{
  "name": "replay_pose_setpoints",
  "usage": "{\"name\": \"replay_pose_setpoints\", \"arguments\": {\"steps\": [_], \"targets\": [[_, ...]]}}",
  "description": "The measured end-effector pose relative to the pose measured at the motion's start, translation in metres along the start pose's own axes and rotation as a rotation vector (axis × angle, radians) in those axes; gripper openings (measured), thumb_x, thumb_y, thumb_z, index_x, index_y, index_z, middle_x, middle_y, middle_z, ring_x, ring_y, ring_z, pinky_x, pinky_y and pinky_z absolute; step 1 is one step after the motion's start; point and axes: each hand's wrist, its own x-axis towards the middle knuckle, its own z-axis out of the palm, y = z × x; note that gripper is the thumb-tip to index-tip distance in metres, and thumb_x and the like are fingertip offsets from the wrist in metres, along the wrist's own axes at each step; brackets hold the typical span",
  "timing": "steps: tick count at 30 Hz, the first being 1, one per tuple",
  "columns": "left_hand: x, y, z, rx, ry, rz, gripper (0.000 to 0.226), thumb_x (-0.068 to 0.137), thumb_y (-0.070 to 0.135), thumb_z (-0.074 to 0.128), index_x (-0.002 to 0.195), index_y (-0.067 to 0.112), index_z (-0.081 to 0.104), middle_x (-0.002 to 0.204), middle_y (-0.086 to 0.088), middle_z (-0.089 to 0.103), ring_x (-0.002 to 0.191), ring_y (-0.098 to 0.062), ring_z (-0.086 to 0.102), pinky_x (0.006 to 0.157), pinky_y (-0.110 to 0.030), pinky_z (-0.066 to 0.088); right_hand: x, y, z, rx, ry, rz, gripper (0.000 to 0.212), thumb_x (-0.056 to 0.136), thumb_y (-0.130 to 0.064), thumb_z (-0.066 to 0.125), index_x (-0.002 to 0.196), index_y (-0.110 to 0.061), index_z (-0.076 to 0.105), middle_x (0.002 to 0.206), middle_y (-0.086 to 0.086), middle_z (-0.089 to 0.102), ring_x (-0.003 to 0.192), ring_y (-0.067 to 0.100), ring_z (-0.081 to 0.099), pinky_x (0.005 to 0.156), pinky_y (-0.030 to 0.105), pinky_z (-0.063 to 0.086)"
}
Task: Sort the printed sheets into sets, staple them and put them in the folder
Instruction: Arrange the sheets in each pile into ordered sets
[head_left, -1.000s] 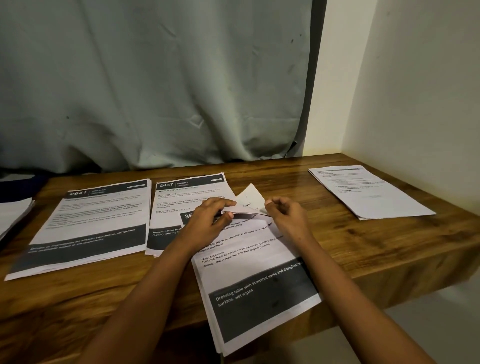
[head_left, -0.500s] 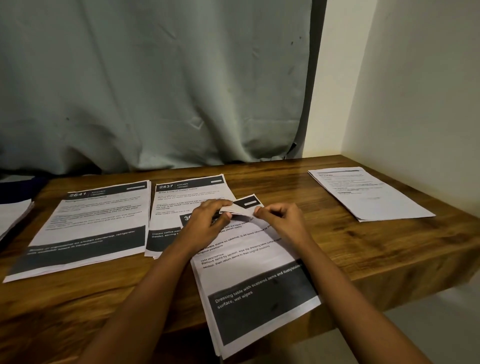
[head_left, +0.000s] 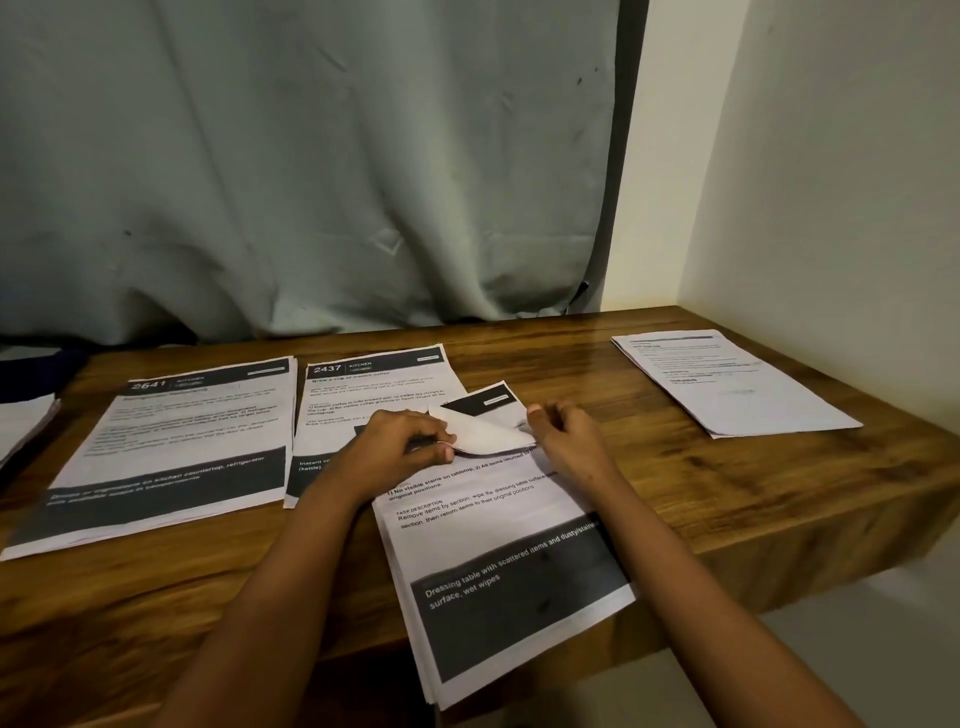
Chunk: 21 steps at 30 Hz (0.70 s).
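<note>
A white printed-sheet stack with dark footer band (head_left: 498, 561) overhangs the wooden tabletop's (head_left: 753, 483) near edge. The left hand (head_left: 400, 447) pinches its turned-back top corner (head_left: 483, 431). The right hand (head_left: 569, 441), fingers curled, meets that corner; grip indeterminable. Further stacks: sheet stack headed 2437 (head_left: 363, 395) mid-tabletop, pale sheet stack (head_left: 727, 384) by the far right corner.

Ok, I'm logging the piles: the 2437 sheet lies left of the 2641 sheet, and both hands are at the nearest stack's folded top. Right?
No: the head view shows the 2437 sheet right of the 2641 sheet. The left hand and right hand are indeed at the folded top of the nearest stack.
</note>
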Motion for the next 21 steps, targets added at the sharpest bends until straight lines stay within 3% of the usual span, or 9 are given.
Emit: {"name": "replay_pose_setpoints", "arguments": {"steps": [3,8,12,14,17,19,21], "targets": [[-0.001,0.0,-0.001,0.004,0.015,-0.001,0.025,0.084,0.037,0.07,0.107,0.028,0.072,0.125,0.004,0.063,0.114,-0.013,0.055,0.097,-0.035,0.047,-0.001,-0.004,-0.001,0.063,0.005,0.04,0.018,0.096,-0.031,0.053,0.104,-0.017,0.062,0.092,-0.008,0.066,0.091,0.012,0.063,0.081,0.03,0.05],[-0.002,-0.002,-0.001,-0.016,0.016,-0.012,0.026,0.084,0.039,0.069,0.107,0.029,0.072,0.124,0.005,0.064,0.112,-0.012,0.056,0.097,-0.038,0.047,-0.004,-0.01,-0.003,0.091,0.016,0.009,0.02,0.093,-0.033,0.058,0.097,-0.014,0.066,0.088,-0.004,0.067,0.082,0.011,0.062,0.063,0.019,0.044],[-0.001,0.001,-0.001,-0.034,0.059,-0.023,0.027,0.088,0.037,0.066,0.114,0.03,0.068,0.122,0.004,0.064,0.112,-0.01,0.055,0.097,-0.033,0.047,-0.008,-0.013,-0.005,0.155,-0.066,-0.08,0.043,0.071,-0.052,0.073,0.09,-0.013,0.07,0.086,0.005,0.071,0.08,0.021,0.066,0.07,0.03,0.053],[-0.002,0.004,0.0,-0.059,0.086,-0.022,0.031,0.089,0.035,0.064,0.12,0.033,0.062,0.124,0.004,0.063,0.113,-0.01,0.056,0.098,-0.036,0.048,-0.01,-0.014,-0.006,0.151,-0.135,-0.096,0.053,0.056,-0.051,0.078,0.09,-0.011,0.068,0.087,0.005,0.07,0.077,0.017,0.063,0.067,0.028,0.052],[-0.004,0.011,0.001,-0.125,0.108,-0.049,0.055,0.089,0.034,0.065,0.138,0.034,0.04,0.136,0.003,0.055,0.122,-0.013,0.052,0.103,-0.039,0.045,-0.008,-0.011,-0.006,0.058,-0.217,-0.084,0.06,0.046,-0.05,0.087,0.092,-0.02,0.064,0.091,0.001,0.07,0.083,0.018,0.065,0.069,0.035,0.056],[-0.005,0.014,0.002,-0.147,0.117,-0.066,0.071,0.087,0.04,0.066,0.145,0.034,0.027,0.14,0.003,0.05,0.125,-0.015,0.05,0.103,-0.038,0.044,-0.006,-0.007,-0.005,-0.028,-0.201,-0.082,0.048,0.059,-0.04,0.086,0.097,-0.026,0.061,0.098,-0.002,0.069,0.088,0.019,0.067,0.074,0.044,0.057],[-0.007,0.018,0.003,-0.118,0.108,-0.077,0.076,0.086,0.046,0.064,0.148,0.033,0.021,0.143,0.002,0.046,0.126,-0.016,0.049,0.101,-0.037,0.044,-0.003,-0.003,-0.003,-0.029,-0.162,-0.054,0.029,0.081,-0.02,0.072,0.108,-0.021,0.06,0.106,-0.002,0.069,0.091,0.02,0.068,0.076,0.048,0.058]]}}
